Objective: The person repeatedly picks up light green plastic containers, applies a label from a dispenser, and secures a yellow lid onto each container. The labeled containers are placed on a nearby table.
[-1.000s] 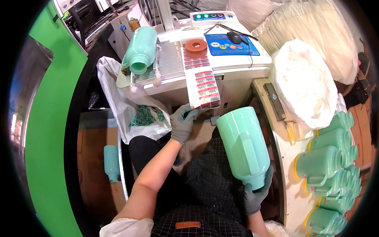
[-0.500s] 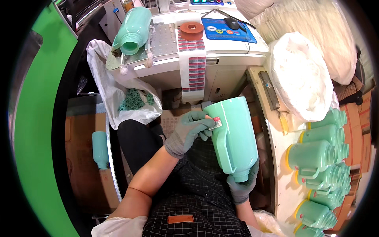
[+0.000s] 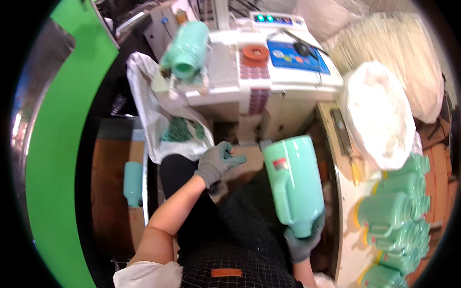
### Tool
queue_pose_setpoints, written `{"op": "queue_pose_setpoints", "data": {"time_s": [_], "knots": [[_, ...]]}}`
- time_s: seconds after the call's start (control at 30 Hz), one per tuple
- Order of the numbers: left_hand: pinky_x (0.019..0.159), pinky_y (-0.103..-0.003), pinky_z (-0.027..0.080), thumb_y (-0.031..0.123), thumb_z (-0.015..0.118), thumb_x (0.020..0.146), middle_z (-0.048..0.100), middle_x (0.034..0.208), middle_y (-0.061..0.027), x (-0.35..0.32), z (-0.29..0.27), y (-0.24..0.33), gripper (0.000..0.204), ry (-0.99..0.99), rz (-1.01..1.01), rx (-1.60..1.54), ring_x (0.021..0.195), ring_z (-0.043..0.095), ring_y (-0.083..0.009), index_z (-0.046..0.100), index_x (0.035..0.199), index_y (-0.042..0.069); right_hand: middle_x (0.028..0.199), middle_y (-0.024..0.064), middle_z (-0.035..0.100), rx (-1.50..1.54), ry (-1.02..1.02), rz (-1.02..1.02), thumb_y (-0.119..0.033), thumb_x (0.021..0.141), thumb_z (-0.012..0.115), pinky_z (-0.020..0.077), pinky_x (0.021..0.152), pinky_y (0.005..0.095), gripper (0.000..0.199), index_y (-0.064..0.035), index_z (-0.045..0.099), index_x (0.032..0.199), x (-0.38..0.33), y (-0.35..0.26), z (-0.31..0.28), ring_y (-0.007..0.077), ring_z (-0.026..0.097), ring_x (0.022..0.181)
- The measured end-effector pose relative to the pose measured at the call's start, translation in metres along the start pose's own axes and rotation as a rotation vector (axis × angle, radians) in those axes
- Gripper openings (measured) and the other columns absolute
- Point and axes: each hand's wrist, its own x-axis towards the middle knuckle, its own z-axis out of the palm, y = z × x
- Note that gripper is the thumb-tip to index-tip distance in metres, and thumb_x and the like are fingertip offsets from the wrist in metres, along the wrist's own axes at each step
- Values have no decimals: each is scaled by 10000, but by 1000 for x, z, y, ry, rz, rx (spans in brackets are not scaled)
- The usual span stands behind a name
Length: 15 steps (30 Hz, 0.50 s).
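Observation:
A mint-green thermos jug (image 3: 298, 185) with a side handle is tilted neck-down above my lap. My right hand (image 3: 305, 242), in a grey glove, is wrapped round its neck end. Near the jug's wide upper end sits a small red and white sticker (image 3: 280, 163). My left hand (image 3: 217, 164), gloved too, is apart from the jug on its left side, with fingers stretched and nothing visible in them. Ahead, a strip of red labels (image 3: 254, 86) hangs over the front of a white machine (image 3: 300, 87).
Another jug (image 3: 188, 45) lies on the machine's left end, an orange tape roll (image 3: 255, 53) on top. Several jugs (image 3: 386, 210) stand on the right-hand bench (image 3: 346, 240) beside a white sack (image 3: 379, 115). At left, a blue-green bottle (image 3: 133, 184) lies in a box; green scraps (image 3: 178, 130) fill a bag.
My left hand has come away from the sticker, which stays on the jug, and moved left with its fingers opened. The right hand keeps hold of the jug. The whole view has shifted.

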Motion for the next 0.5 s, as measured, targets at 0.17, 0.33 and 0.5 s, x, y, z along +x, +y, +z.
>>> {"op": "queue_pose_setpoints", "data": {"time_s": [0.17, 0.33, 0.5], "knots": [[1051, -497, 465, 323, 837, 837, 623, 1304, -162, 64, -91, 6, 557, 750, 442, 341, 1220, 589, -378, 598, 1289, 101, 1605, 214, 441, 320, 220, 248, -296, 819, 851, 394, 1200, 440, 1037, 75, 311, 1622, 41, -20, 3, 321, 474, 1448], [1148, -577, 393, 161, 667, 898, 491, 1537, -103, 167, -166, -21, 569, 793, 675, 1080, 1406, 457, -396, 527, 1450, 175, 1640, 216, 426, 329, 219, 40, -319, 880, 807, 306, 1254, 464, 959, 82, 339, 1615, 101, -23, 19, 324, 421, 1504], [1094, -557, 436, 170, 707, 857, 499, 1545, -111, 106, -180, 19, 670, 751, 779, 829, 1385, 477, -411, 508, 1495, 211, 1631, 239, 427, 162, 184, -156, -67, 796, 806, 338, 1235, 496, 936, 49, 355, 1607, 170, -54, 48, 378, 400, 1522]]}}
